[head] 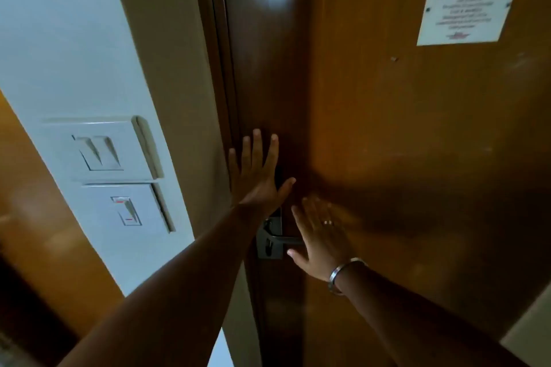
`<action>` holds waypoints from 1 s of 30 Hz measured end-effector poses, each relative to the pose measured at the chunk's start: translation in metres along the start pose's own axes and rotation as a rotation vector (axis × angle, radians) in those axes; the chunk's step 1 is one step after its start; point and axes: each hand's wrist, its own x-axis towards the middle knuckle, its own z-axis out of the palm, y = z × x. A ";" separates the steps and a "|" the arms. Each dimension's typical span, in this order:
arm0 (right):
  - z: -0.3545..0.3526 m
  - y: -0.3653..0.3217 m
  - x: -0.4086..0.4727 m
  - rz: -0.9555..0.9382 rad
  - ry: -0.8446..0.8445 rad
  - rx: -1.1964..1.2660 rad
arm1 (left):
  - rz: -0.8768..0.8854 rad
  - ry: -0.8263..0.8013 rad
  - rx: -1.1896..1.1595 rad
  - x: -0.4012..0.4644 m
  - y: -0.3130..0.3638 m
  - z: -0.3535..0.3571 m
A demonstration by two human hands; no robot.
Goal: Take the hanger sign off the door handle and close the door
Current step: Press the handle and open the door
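Fingers: both hands spread flat, gripping nothing; left hand on the door edge, right hand blurred.
Door handle: just left of right-hand fingers, lever horizontal.
Hanger sign: none visible on handle.

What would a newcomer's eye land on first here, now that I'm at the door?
Two bare hands with fingers spread: the left hand flat near the door's latch edge, the right hand lower, covering part of the metal door handle, which carries no visible hanger sign. Next, the white notice at upper right, then two white switch plates on the wall left.
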 end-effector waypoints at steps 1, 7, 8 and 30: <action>0.007 -0.007 0.000 0.018 -0.058 0.025 | 0.018 -0.009 -0.012 0.001 0.000 0.001; 0.045 -0.043 0.008 0.078 -0.148 -0.001 | 0.091 -0.024 -0.057 0.013 0.001 0.008; 0.047 -0.048 0.011 0.105 -0.164 -0.009 | 0.093 -0.045 -0.074 0.014 0.000 0.012; 0.084 -0.069 -0.001 0.372 -0.270 0.249 | 0.113 0.008 -0.092 0.001 -0.005 0.050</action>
